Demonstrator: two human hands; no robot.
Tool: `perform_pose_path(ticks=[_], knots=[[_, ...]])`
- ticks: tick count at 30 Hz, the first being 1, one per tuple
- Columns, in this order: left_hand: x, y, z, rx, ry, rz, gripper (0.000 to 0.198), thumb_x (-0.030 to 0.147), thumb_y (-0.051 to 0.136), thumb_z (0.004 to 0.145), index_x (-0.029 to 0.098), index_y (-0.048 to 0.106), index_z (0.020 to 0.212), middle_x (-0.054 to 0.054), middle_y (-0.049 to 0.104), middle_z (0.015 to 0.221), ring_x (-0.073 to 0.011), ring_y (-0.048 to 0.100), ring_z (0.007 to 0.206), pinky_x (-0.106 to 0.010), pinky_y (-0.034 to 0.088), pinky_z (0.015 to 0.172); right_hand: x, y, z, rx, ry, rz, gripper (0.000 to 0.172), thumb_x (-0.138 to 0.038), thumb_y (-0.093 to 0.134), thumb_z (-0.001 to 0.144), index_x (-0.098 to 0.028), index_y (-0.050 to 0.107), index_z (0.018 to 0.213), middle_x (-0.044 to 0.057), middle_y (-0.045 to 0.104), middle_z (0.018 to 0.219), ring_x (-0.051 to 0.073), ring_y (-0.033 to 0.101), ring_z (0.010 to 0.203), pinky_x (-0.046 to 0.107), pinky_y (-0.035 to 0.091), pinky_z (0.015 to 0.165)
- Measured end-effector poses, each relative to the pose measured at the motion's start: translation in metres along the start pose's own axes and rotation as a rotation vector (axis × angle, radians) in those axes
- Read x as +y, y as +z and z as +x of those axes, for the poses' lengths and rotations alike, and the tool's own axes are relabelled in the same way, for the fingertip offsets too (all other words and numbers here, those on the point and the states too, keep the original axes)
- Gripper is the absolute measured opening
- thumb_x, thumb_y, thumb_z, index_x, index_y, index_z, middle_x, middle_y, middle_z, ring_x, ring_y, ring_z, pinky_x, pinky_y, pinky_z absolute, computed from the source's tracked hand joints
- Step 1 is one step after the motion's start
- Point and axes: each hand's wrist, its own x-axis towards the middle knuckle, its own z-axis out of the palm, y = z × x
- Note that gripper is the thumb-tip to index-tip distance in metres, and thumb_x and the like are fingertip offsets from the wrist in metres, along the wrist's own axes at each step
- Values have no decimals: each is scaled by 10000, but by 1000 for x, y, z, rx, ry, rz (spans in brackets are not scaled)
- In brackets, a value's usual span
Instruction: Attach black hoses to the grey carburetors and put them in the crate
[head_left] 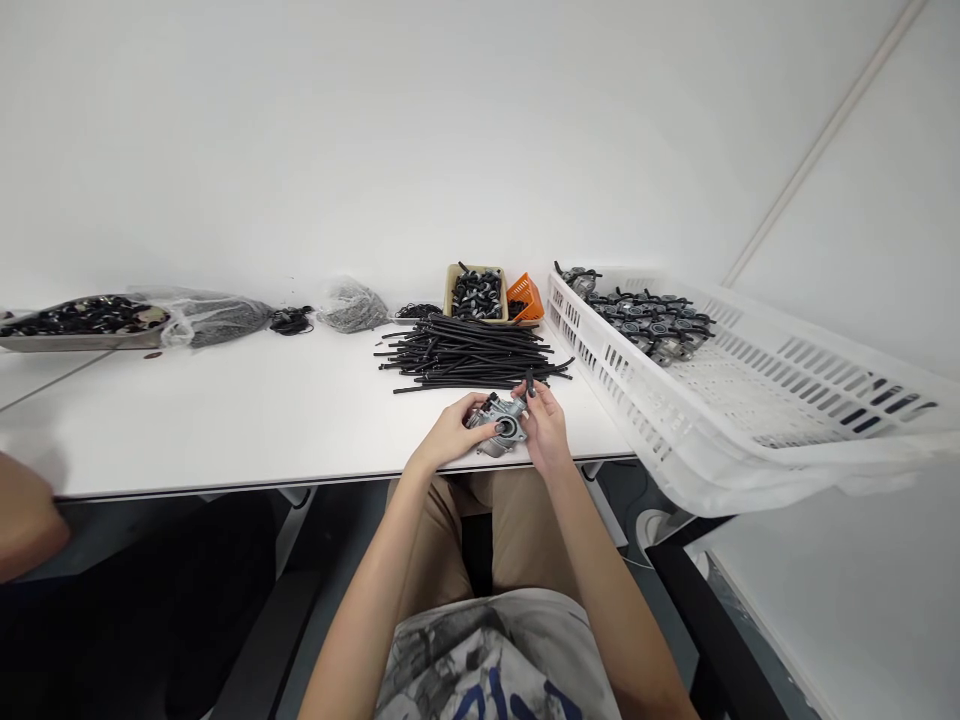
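two hands (450,432) (545,425) — one carburetor (501,425) between them, one white crate (622,390) nearby

A cast-metal carburetor (491,425) is held just before a pile of rubber tubes (465,355) on the table (225,420) (a rectangular tray (448,290) is placed behind them), and a slatted plastic crate (600,370) is set to their right.

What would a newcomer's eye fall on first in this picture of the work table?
The eye goes first to the silver carburetor, held near the table's front edge by the left hand and the right hand. Just behind it lies a large pile of black rubber tubes. On the right stands a big white slotted plastic crate, with more carburetors at its far end.
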Motion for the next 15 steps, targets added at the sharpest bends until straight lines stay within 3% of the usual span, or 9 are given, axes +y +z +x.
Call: perform_pose_path(ticks=[8,15], knots=[[-3,0,1,-10,-14,-2,488,410,706,764,165,620,1177,-80,679,1153,-243,624,1035,-339,478,921,5,-5,0,-52,-9,27,277,-409,742,731,-235,669,934,28,648,934,166,597,921,302,493,829],[-3,0,1,-11,-19,11,530,422,721,746,158,631,1197,-89,687,1176,-272,622,1084,-368,479,962,4,-7,-1,-162,-2,102,187,-357,722,754,-247,587,821,18,609,998,174,595,962,354,473,940]])
